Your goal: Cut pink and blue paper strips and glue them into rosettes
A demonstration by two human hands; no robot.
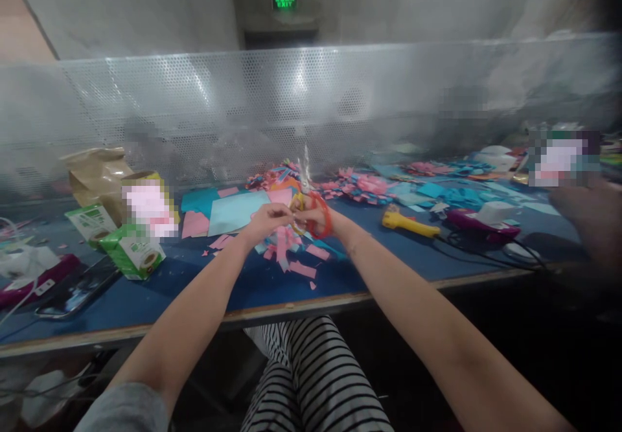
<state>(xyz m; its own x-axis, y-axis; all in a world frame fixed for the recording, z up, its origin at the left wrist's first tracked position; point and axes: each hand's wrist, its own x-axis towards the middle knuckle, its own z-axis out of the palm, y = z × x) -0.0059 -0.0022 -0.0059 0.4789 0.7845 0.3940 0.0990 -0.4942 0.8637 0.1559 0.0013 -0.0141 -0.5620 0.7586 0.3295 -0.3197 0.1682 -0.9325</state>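
Observation:
My right hand (312, 215) is closed through the red-orange handles of a pair of scissors (311, 202), whose blades point up. My left hand (265, 219) is closed in a pinch on a strip of pink paper (282, 241) that hangs down between both hands. Cut pink and blue paper scraps (301, 267) lie on the blue table (194, 283) just under the hands. A light blue sheet (236, 210) and pink sheets lie behind my left hand.
Green and white cartons (132, 250) and a brown paper bag (94, 173) stand at the left, with a phone (75, 293) near the front edge. A yellow tool (408, 223) and a purple-and-white device (479, 221) with black cables lie right. A perforated metal screen (311, 108) backs the table.

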